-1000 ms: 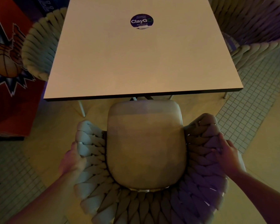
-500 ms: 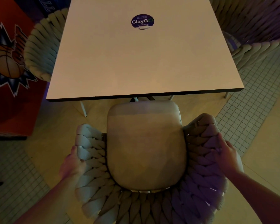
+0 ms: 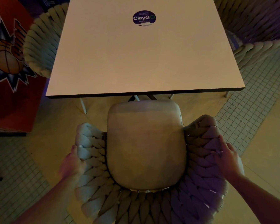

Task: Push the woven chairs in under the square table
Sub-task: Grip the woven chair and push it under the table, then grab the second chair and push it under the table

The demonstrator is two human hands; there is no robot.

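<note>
The left hand (image 3: 72,164) is clasping the left woven arm of the chair (image 3: 145,146); the right hand (image 3: 228,159) is lying over the right woven arm, fingers curled into the weave. Each grip is closed on the chair. Ahead of both grips, the seat's front edge is sitting just short of the surface (image 3: 142,50), not yet under it.

Risks, as judged: the high woven arms may be catching the surface edge if they stand taller than its underside; uneven pressure from one grip would be slewing the chair toward the leg (image 3: 83,105) ahead of the left grip.

Hidden: the chair's own legs, the clearance beneath the surface, and the base there. Two further chairs, far left (image 3: 40,46) and far right (image 3: 257,29), are partly cut off.
</note>
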